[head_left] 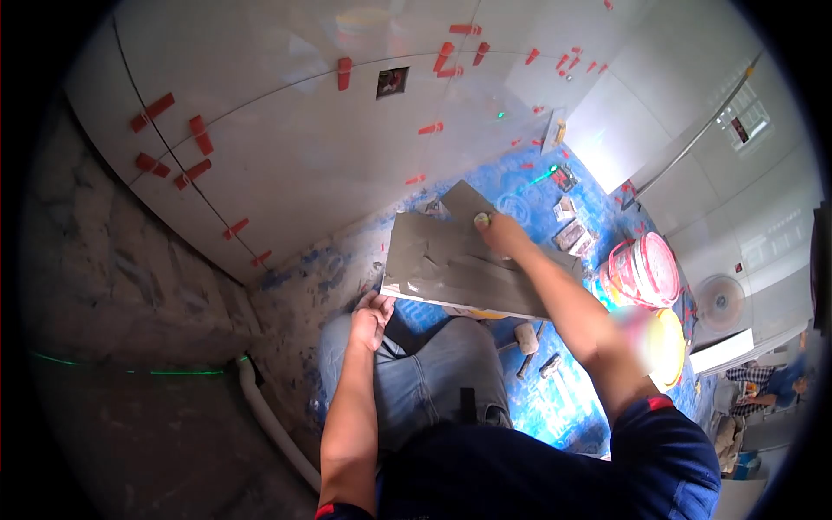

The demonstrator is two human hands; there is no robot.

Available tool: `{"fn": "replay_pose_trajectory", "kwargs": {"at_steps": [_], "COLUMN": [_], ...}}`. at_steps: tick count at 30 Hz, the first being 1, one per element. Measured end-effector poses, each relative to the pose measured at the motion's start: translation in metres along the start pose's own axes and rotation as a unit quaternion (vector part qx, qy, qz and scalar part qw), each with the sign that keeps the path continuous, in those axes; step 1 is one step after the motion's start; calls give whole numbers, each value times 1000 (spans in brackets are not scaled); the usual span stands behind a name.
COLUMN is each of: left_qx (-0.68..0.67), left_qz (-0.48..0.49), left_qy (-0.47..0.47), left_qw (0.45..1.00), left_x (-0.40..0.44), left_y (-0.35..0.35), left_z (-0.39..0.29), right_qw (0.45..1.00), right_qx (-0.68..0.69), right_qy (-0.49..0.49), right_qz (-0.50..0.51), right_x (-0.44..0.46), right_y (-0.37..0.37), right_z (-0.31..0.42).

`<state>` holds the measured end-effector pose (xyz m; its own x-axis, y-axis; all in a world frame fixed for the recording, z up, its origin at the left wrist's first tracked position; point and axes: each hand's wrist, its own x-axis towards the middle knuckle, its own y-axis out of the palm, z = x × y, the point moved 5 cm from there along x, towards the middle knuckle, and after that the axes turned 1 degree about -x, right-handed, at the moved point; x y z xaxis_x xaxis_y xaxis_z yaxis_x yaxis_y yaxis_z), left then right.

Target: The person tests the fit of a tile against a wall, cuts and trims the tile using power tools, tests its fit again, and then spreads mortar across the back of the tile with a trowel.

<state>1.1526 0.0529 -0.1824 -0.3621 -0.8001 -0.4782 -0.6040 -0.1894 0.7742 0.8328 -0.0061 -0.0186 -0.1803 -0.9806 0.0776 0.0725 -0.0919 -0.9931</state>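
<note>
A tile (433, 273) spread with grey mortar lies tilted above my knees. My left hand (372, 319) is closed on the tile's near left corner. In my right hand (503, 234) is the handle of a trowel, its flat blade (466, 201) covered in mortar and reaching past the tile's far edge. The fingers of my right hand are wrapped round that handle. Some of the tile's right side is hidden under my right forearm.
Tiled walls (286, 130) carry red wedges and a square box opening (392, 82). On the blue floor sheet stand a pink-white bucket (646, 270), a yellow bucket (667, 347), a mallet (526, 338) and a green laser device (563, 178). A person (767, 386) is at the far right.
</note>
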Motion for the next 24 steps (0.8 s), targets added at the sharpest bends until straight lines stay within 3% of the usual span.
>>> {"fn": "replay_pose_trajectory", "kwargs": {"at_steps": [1, 2, 3, 5, 9, 12, 13, 14, 15, 16, 17, 18, 20, 24], "left_qx": [-2, 2, 7, 24, 67, 54, 54, 33, 10, -4, 10, 10, 14, 10], "left_qz": [0, 3, 6, 8, 10, 19, 19, 14, 8, 22, 16, 17, 17, 17], "left_qy": [1, 4, 6, 3, -6, -13, -11, -3, 4, 5, 6, -1, -5, -28], "left_qw": [1000, 1000, 1000, 1000, 998, 998, 998, 999, 1000, 1000, 1000, 1000, 1000, 999], "left_x": [2, 3, 3, 4, 0, 2, 0, -2, -3, 4, 5, 6, 7, 7], "left_y": [1, 1, -1, -2, -3, -4, -2, -1, -1, -7, -7, -7, -4, -2], "left_z": [-1, -1, 0, 2, 1, 0, -2, -2, -3, 0, 0, 1, 0, -3], "right_qw": [983, 932, 932, 850, 852, 890, 971, 978, 978, 972, 869, 866, 740, 737], "right_qx": [134, 264, 264, 386, 377, 326, 127, -83, -85, 160, 388, 385, 541, 508], "right_qy": [78, 155, 157, 196, 144, 144, -7, -158, -161, 26, 217, 224, 219, 283], "right_qz": [97, 193, 195, 300, 332, 285, 202, 105, 106, 169, 218, 225, 335, 345], "right_x": [-8, -19, -22, -27, 0, 24, 27, 25, 19, -4, -30, -42, -69, -118], "right_y": [-22, -36, -48, -49, 2, 37, 28, 21, 21, -14, -33, -42, -47, -63], "right_z": [8, 17, 25, 38, 31, 11, 18, 31, 27, 31, 35, 33, 34, 67]}}
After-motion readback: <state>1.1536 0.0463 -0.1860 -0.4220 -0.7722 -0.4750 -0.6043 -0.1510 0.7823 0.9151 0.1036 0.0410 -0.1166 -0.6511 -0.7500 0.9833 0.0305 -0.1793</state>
